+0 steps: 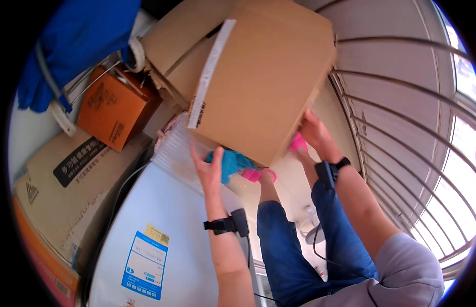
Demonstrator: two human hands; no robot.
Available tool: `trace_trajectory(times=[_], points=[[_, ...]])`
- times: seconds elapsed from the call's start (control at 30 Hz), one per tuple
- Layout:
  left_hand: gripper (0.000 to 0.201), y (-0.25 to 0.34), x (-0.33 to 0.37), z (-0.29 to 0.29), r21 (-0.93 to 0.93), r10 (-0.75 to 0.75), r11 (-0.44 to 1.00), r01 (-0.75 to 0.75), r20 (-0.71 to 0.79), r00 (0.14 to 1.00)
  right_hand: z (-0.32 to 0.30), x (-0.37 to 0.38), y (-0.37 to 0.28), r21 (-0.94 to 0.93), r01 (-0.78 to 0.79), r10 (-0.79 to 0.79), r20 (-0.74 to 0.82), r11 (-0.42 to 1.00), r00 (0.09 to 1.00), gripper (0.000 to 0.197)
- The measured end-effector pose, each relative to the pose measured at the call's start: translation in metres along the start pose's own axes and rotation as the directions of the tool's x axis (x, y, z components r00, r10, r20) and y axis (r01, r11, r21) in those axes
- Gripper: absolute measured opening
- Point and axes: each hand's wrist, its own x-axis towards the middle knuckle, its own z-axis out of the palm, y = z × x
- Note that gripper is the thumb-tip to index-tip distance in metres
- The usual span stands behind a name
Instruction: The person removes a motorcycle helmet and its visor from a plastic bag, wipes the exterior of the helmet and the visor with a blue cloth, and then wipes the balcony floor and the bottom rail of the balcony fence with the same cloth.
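Observation:
A large brown cardboard box (263, 77) with a white tape strip along one edge is tilted in front of me. My right hand (317, 137) grips its lower right side, the fingertips partly hidden behind the edge. At the box's lower left corner is my left hand (209, 166), with a teal cloth (231, 162) between thumb and fingers. Whether this hand also bears the box, I cannot tell. A clear ribbed plastic sheet or bin (176, 146) lies just beside the left hand.
A white appliance top (181, 225) with a blue label is at lower left. Further left are a flattened carton (79, 189), an orange box (117, 107) and a blue-covered metal frame (84, 46). Metal window bars (402, 123) run along the right. My feet wear pink slippers (253, 175).

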Motion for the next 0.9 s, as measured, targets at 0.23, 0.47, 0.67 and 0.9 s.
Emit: trace_trajectory(times=[0.23, 0.47, 0.67, 0.9], points=[[0.076, 0.051, 0.085, -0.009, 0.364, 0.13, 0.913, -0.185, 0.171, 0.977, 0.008, 0.029, 0.031, 0.227, 0.114, -0.125, 0.036, 0.967, 0.992, 0.056], [0.058, 0.015, 0.033, 0.023, 0.299, 0.072, 0.942, -0.153, 0.264, 0.962, -0.04, -0.012, 0.034, 0.226, 0.087, -0.071, -0.077, 0.97, 0.994, 0.051], [0.057, -0.016, -0.032, 0.084, 0.187, -0.083, 0.982, 0.019, 0.34, 0.937, -0.123, -0.111, 0.053, 0.413, 0.063, 0.103, -0.368, 0.909, 0.924, 0.041], [0.054, -0.035, -0.001, 0.124, 0.426, 0.052, 0.887, -0.176, 0.288, 0.956, -0.123, -0.069, 0.074, 0.676, 0.156, 0.165, -0.385, 0.72, 0.908, 0.046]])
